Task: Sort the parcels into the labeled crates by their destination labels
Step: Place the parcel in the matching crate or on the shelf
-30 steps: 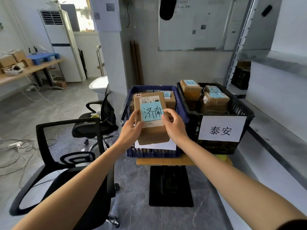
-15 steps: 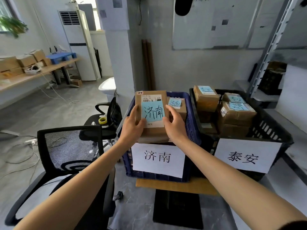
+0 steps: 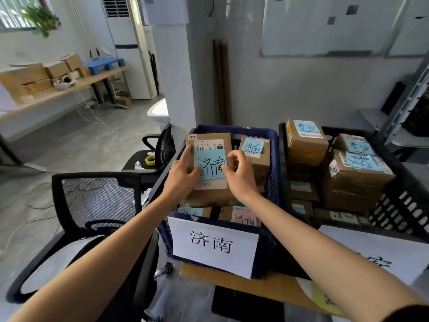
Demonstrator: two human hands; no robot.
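Over the blue plastic crate (image 3: pixel 234 130) marked 济南, left hand (image 3: pixel 182 175) and right hand (image 3: pixel 240 176) grip a flat brown cardboard parcel (image 3: pixel 209 197) by its sides.
Beneath it the stacked boxes (image 3: pixel 246 219) look uneven; released this near the crate's left side, it could tip and slide out.

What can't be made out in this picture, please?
Head view:
- the sign on the black crate: cut off by right forearm and frame edge.
- lower parcels in blue crate: hidden under the held parcel.
- barcode label: print too small, partly under left hand and right hand.
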